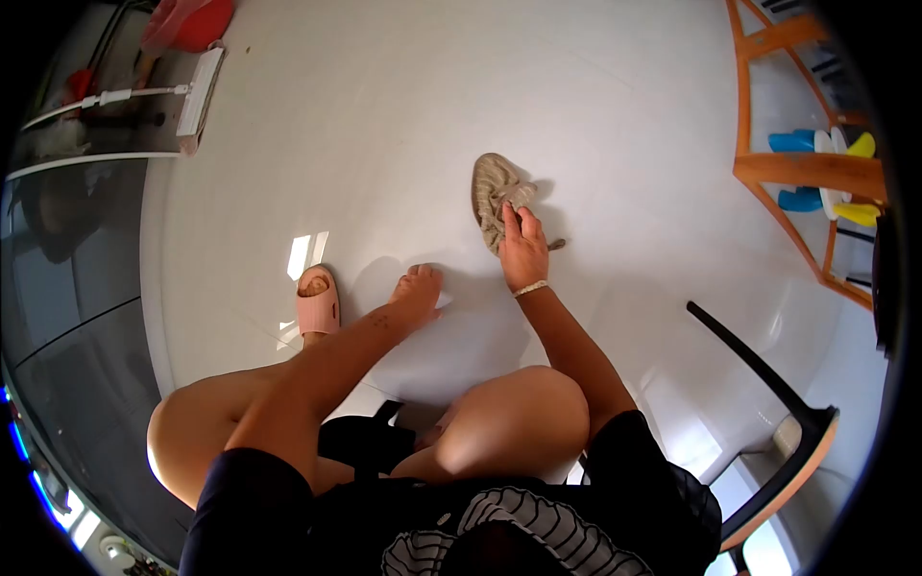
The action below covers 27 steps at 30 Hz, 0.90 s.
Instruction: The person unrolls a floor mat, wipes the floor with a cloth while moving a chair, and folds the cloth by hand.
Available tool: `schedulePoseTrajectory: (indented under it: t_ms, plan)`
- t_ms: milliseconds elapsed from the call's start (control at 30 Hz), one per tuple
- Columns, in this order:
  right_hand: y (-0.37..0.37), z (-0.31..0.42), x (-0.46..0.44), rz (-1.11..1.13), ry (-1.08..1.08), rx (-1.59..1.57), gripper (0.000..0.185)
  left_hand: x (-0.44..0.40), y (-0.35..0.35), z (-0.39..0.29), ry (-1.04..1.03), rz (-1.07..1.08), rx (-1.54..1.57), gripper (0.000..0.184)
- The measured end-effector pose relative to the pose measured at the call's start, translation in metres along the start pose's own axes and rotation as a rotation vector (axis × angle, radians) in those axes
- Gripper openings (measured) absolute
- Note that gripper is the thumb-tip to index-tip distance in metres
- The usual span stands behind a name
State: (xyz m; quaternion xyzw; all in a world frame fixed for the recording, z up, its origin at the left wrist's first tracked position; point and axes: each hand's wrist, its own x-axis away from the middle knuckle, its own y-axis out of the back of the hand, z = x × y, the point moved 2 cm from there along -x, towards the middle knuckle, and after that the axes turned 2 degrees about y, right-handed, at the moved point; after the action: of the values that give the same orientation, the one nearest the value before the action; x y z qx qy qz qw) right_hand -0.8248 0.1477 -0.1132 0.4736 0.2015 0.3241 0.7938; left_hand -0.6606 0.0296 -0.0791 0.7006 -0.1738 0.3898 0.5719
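Note:
On the pale floor lies a beige ribbed fabric shoe [492,182] with a thin brown sole edge and a strap end sticking out to the right. My right hand [523,252] reaches down onto its near side, finger and thumb closed on the fabric. Some of the grip is hidden under the fingers. My left hand [418,290] hovers to the left, apart from the shoe. Its fingers are loosely bent with the thumb away from them, and nothing shows in it.
A pink slipper [318,305] is on my left foot. Dark glossy cabinet doors [77,259] stand at left, with a white flat mop head [200,94] and red bag [197,24] beyond. At right are an orange wooden frame [807,173] and a black chair leg [749,355].

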Motion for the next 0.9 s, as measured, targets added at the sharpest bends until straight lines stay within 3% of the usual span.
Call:
schedulePoseTrajectory:
  t_ms: [33, 100, 167, 233, 300, 367, 467, 600, 667, 767, 900]
  plan:
    - [-0.001, 0.002, -0.003, -0.003, 0.012, -0.021, 0.052, -0.002, -0.002, 0.005, 0.000, -0.002, 0.000, 0.050]
    - [0.004, -0.003, -0.002, -0.010, -0.008, -0.042, 0.053, -0.017, -0.002, 0.017, -0.196, 0.131, 0.252, 0.056]
    - [0.010, -0.006, -0.001, 0.009, 0.029, -0.171, 0.054, -0.023, 0.029, 0.013, -0.294, -0.100, 0.231, 0.050]
    - [0.027, -0.004, 0.005, 0.010, 0.020, -0.313, 0.056, -0.025, 0.072, -0.006, -0.435, -0.630, 0.370, 0.051]
    - [0.050, 0.001, 0.020, -0.109, -0.020, -0.231, 0.055, -0.041, 0.101, -0.041, -0.433, -0.742, 0.337, 0.061]
    - [0.057, -0.013, 0.054, -0.214, -0.159, -0.272, 0.054, -0.061, 0.099, -0.070, -0.386, -0.730, 0.317, 0.076]
    - [0.073, -0.036, 0.109, -0.190, -0.323, -0.176, 0.051, -0.083, 0.067, -0.090, -0.323, -0.662, 0.264, 0.082]
    - [0.089, -0.048, 0.156, -0.168, -0.480, -0.150, 0.047, -0.097, 0.057, -0.074, -0.440, -0.677, 0.165, 0.079]
    - [0.094, -0.045, 0.165, -0.162, -0.526, -0.148, 0.046, -0.106, 0.062, -0.044, -0.727, -0.585, 0.001, 0.073]
    - [0.097, -0.033, 0.163, -0.151, -0.589, -0.128, 0.045, -0.108, 0.081, 0.019, -0.780, -0.463, -0.167, 0.071]
    - [0.096, -0.012, 0.145, -0.123, -0.550, -0.088, 0.044, -0.111, 0.100, 0.131, -0.782, -0.339, -0.166, 0.075]
